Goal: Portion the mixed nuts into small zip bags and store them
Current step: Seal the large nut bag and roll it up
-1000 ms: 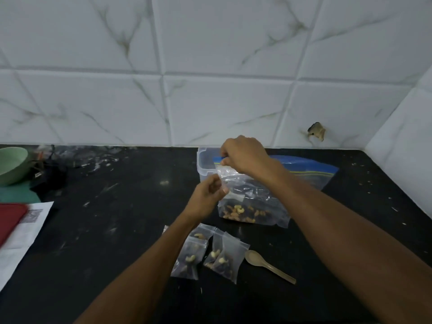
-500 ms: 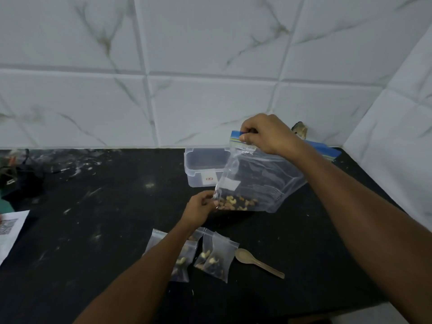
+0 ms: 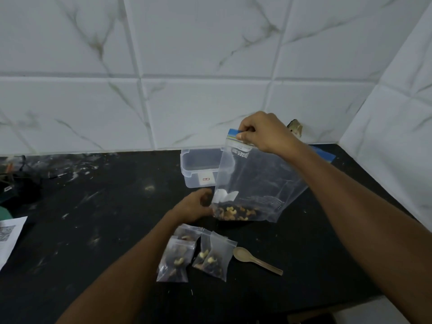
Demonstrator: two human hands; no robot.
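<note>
A large clear zip bag (image 3: 257, 181) with a blue top strip hangs upright above the black counter, a layer of mixed nuts (image 3: 236, 212) at its bottom. My right hand (image 3: 264, 130) pinches its top edge. My left hand (image 3: 195, 205) holds the bag's lower left corner with curled fingers. Several small zip bags (image 3: 201, 252) filled with nuts lie on the counter in front of it, partly overlapping. A small wooden spoon (image 3: 256, 260) lies to their right.
An open clear plastic container (image 3: 198, 169) stands behind the big bag against the tiled wall, with a blue lid (image 3: 325, 154) behind my right forearm. At the left edge lie a paper sheet (image 3: 9, 237) and dark clutter (image 3: 21, 183). The counter's front edge runs at lower right.
My right hand has lifted the big bag's top from the counter up to hang upright. My left hand slid from the top seal down to the bag's lower corner.
</note>
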